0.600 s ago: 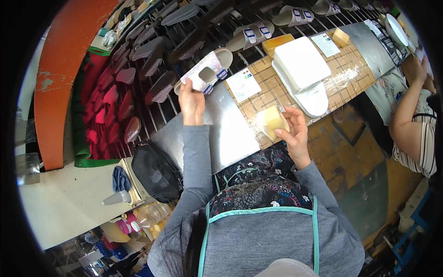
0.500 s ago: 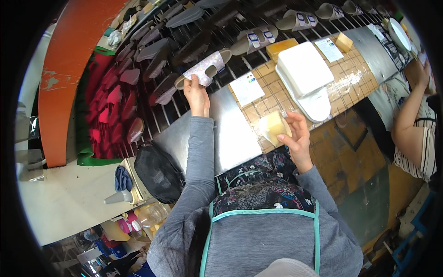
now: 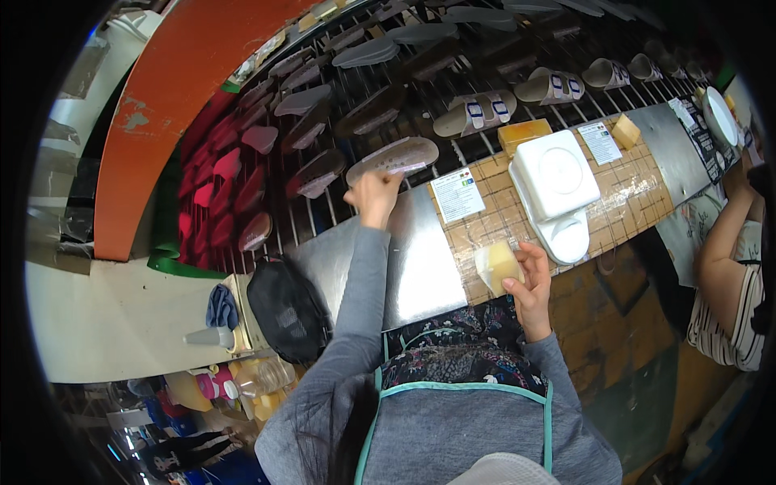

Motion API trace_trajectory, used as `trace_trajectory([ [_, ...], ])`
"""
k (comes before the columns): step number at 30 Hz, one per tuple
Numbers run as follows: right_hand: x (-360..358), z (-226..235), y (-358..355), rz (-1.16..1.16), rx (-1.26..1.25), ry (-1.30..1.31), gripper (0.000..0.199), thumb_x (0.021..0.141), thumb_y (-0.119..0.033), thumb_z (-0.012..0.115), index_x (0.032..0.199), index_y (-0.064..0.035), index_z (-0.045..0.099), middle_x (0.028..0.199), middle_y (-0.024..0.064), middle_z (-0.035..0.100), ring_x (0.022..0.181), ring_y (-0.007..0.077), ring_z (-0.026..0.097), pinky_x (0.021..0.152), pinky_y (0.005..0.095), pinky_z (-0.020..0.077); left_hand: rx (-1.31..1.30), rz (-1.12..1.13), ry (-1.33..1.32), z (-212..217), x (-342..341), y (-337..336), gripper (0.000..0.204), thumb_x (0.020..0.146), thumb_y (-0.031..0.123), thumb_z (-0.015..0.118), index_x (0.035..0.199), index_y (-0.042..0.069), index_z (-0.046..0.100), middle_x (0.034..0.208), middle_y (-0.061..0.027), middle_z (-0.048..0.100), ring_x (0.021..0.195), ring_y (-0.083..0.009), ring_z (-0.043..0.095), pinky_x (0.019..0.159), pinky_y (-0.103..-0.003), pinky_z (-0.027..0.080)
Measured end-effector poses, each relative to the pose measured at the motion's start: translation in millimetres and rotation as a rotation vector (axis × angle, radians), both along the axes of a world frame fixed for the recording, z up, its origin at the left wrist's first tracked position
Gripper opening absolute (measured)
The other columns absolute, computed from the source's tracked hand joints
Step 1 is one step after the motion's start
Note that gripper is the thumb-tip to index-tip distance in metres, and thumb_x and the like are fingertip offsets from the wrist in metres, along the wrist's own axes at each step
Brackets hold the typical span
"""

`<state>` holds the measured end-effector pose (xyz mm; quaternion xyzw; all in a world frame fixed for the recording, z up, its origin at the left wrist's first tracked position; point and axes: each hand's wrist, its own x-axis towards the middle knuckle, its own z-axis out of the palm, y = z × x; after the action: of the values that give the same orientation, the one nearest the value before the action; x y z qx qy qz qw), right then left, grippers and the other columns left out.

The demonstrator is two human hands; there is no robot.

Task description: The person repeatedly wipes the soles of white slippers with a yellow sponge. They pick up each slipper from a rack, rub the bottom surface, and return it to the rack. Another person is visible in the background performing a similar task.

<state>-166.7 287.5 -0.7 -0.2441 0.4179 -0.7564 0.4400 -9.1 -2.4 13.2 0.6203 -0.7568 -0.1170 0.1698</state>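
On the rack at the upper middle lies a sandal (image 3: 394,155) with a tan sole and a pale patterned strap along its near edge. My left hand (image 3: 375,198) is at that near edge, fingers curled in on the strap; the fingertips are partly hidden. My right hand (image 3: 532,283) grips a yellow sponge (image 3: 501,263) with a whitish film or cloth on its left side, above the wrapped brown board (image 3: 461,234). A white plastic container (image 3: 556,174) stands on that board, next to a printed card (image 3: 457,196).
Rows of sandals and soles fill the bar rack (image 3: 323,214). A metal plate (image 3: 416,271) runs along its near side. A black mesh bag (image 3: 287,311) sits left of my forearm, below an orange post (image 3: 137,137). At the right edge is a co-worker's arm (image 3: 719,242).
The view has shifted, so the scene sits lower and further right. The sandal's strap, arched over the sole before, now lies along its near edge. My right hand keeps the sponge.
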Motion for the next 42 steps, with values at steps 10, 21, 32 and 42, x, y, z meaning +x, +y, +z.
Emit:
trace_trajectory([
  [10,5.0,-7.0,2.0,-0.002,-0.012,0.083,0.065,0.077,0.000,0.072,0.133,-0.0012,0.041,0.116,0.0123,0.056,0.109,0.0197,0.056,0.096,0.0315,0.0452,0.198,-0.559,0.147,-16.6,-172.3,-72.1,0.049,0.072,0.047,0.080,0.094,0.003,0.075,0.089,-0.0154,0.072,0.086,-0.0237,0.069,0.082,-0.034,0.050],
  [21,11.9,-0.5,-0.3,-0.005,-0.041,0.192,0.058,0.077,0.002,0.072,0.129,0.0001,0.046,0.116,0.0127,0.058,0.107,0.0186,0.058,0.094,0.0308,0.0468,-0.041,-0.447,1.232,105.4,13.4,55.4,0.018,0.087,0.013,0.072,0.074,0.004,0.064,0.068,0.0030,0.060,0.059,-0.0035,0.052,0.053,-0.019,0.040],
  [32,52.7,42.8,-96.9,0.022,-0.144,1.274,0.034,0.067,-0.007,0.073,0.100,-0.0061,0.068,0.099,0.0093,0.060,0.092,0.0249,0.060,0.080,0.0339,0.0474,-0.160,-0.024,0.257,11.4,142.1,215.4,0.032,0.085,0.025,0.069,0.101,-0.003,0.067,0.113,-0.0268,0.060,0.107,-0.0389,0.057,0.085,-0.042,0.045],
  [42,69.6,46.2,-119.3,0.207,-0.066,1.416,0.037,0.066,-0.010,0.073,0.104,-0.0094,0.070,0.092,0.0072,0.062,0.084,0.0228,0.061,0.075,0.0343,0.0469,-0.125,0.241,0.282,-19.3,158.2,177.2,0.059,0.098,0.040,0.047,0.141,0.000,0.043,0.136,-0.0226,0.051,0.127,-0.0348,0.045,0.103,-0.050,0.031],
])
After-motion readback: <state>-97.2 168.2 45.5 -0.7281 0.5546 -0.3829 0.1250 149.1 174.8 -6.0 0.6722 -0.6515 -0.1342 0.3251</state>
